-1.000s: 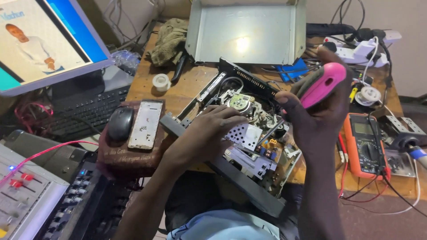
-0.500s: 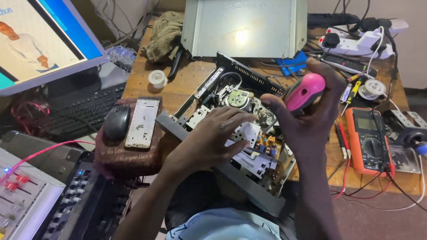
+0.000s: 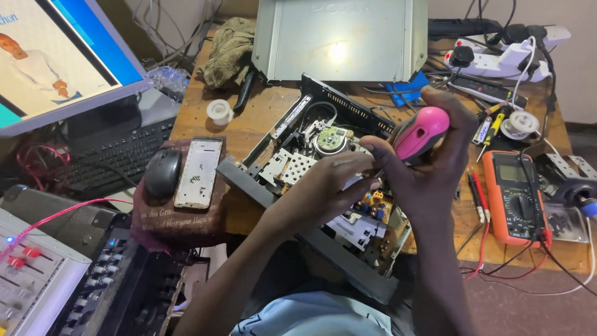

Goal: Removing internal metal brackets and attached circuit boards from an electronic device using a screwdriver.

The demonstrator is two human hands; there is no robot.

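While gripped: pink-handled screwdriver is being held closed-fisted by right hand, rigid, light.
Left hand: fingers are being pinched at its shaft.
Opened player: fragile boards, being lifted best by frame, near surface front edge.

Opened player chassis under my left hand, screwdriver in my right hand beside it, multimeter further right, mouse and phone to the left, metal cover behind.
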